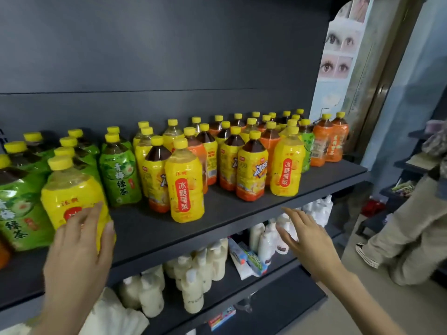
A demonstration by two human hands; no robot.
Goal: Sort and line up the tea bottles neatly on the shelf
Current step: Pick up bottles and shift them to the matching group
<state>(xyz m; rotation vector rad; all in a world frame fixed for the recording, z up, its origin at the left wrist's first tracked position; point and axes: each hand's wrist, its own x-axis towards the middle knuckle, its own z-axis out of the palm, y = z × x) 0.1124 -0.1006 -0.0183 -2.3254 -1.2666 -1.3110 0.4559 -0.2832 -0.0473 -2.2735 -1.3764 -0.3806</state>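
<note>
Many yellow-capped tea bottles stand on a dark grey shelf [217, 228]. Green-labelled ones [119, 175] crowd the left. Yellow-labelled bottles [185, 182] and orange-labelled bottles [323, 143] stand mixed across the middle and right. My left hand [79, 240] grips a yellow-labelled bottle [70, 197] at the shelf's front left, thumb on its right side and fingers across the label. In front of the shelf edge hovers my right hand [307, 235], fingers spread and relaxed, holding nothing, below and left of another yellow bottle [286, 163].
A lower shelf [278, 308] holds several white bottles [193, 269] and small boxes [251, 258]. To the right another person's legs [411, 228] stand on the floor beside a second rack. A poster [338, 56] hangs past the shelf's right end.
</note>
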